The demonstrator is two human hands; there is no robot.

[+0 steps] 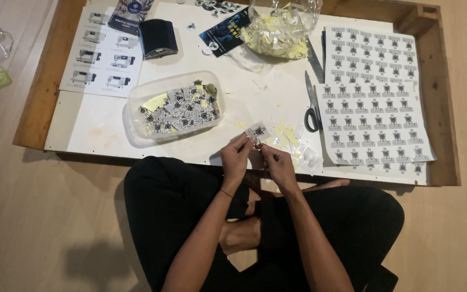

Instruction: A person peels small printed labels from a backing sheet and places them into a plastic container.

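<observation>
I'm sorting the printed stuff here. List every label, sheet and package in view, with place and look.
Small label: between both hands, white with black print.
Label sheets: table's right side, white, rows of black marks.
Clear tub: centre-left, full of cut labels.
Leaflet: far left, white, machine pictures.
Dark card package: top centre, black and blue.

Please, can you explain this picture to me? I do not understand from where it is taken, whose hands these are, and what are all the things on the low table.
There is no machine here. A camera on a person's head looks down at their crossed legs and bare hands. The left hand and right hand together pinch one small printed sticker over the low wooden table. On the table lie a clear plastic tub filled with cut stickers, uncut sticker sheets, scissors, a clear bag of yellowish paper scraps, a dark stack and a leaflet with machine pictures.
</observation>
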